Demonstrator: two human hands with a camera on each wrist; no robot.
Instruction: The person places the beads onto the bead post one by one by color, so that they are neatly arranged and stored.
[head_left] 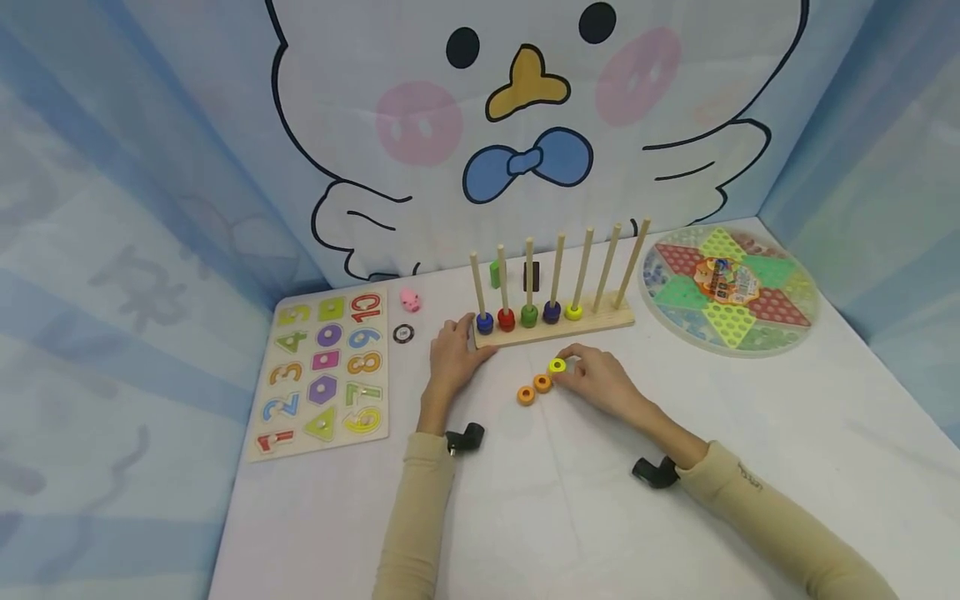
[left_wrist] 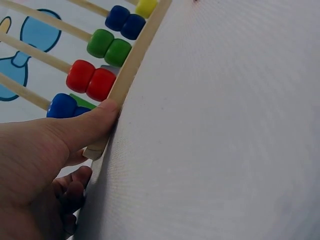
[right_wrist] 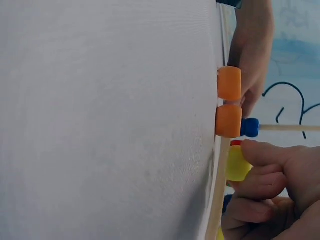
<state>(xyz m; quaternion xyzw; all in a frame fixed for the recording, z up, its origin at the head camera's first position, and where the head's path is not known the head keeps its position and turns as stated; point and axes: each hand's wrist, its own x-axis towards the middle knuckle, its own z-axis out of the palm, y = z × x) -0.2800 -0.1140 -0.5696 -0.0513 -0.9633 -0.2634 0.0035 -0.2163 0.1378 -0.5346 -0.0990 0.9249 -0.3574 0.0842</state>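
A wooden bead rack (head_left: 543, 332) with a row of upright pegs stands on the table. From the left, its pegs carry blue, red (left_wrist: 91, 80), green (left_wrist: 109, 48), dark blue and yellow beads. My left hand (head_left: 452, 357) holds the base's left end, the thumb along its front edge and the other fingers partly hidden. In front of the rack, my right hand (head_left: 600, 379) pinches a yellow bead (right_wrist: 238, 164) between thumb and fingers. Two orange beads (head_left: 526, 396) lie on the table just left of that bead, in a slanting line with it.
A number and shape puzzle board (head_left: 330, 375) lies at the left, with a pink pig figure (head_left: 410, 300) and a round chip (head_left: 403, 333) beside it. Behind the rack are green (head_left: 495, 274) and dark blocks (head_left: 531, 276). A round game board (head_left: 731, 292) lies at the right.
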